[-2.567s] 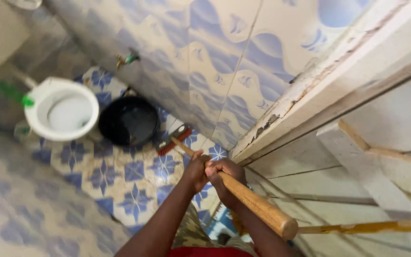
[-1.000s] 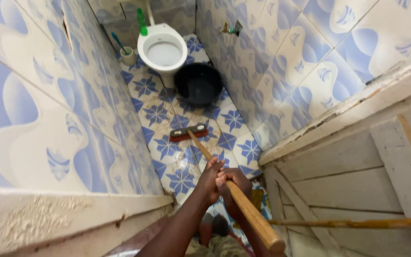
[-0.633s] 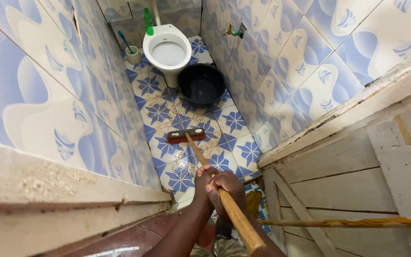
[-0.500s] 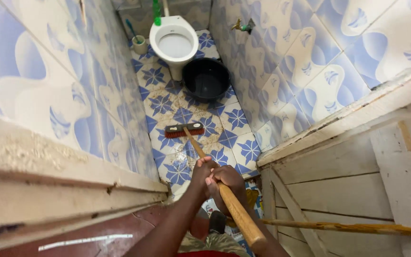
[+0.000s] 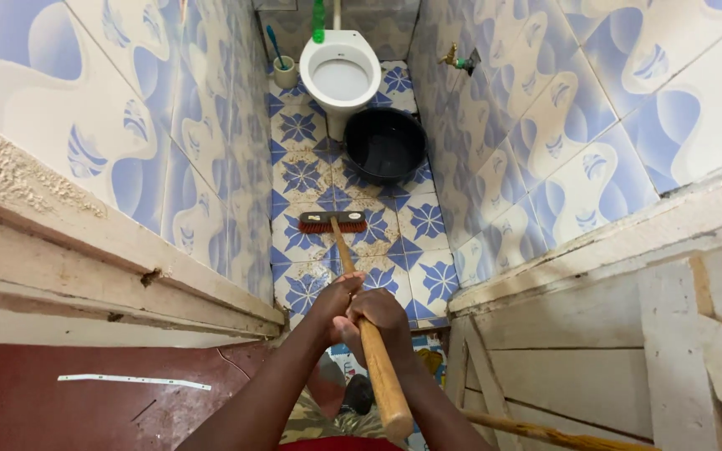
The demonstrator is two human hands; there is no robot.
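Note:
Both my hands grip a long wooden broom handle (image 5: 378, 367). My left hand (image 5: 333, 301) is wrapped around it just ahead of my right hand (image 5: 380, 321). The handle runs forward to a red-bristled brush head (image 5: 332, 222) resting on the blue star-patterned floor tiles (image 5: 302, 175) of a narrow toilet room. The brush head sits in the middle of the floor, a little short of a black basin (image 5: 386, 146).
A white toilet bowl (image 5: 341, 75) stands at the far end, with a green bottle (image 5: 318, 17) behind it and a toilet brush in a cup (image 5: 283, 71) to its left. A wall tap (image 5: 457, 60) sticks out on the right. Tiled walls close both sides; a white wooden door (image 5: 620, 359) is at right.
The view has swung upright and shifted left. The brush head has moved from beside the basin at the right wall to the middle of the floor. Both hands keep their grip.

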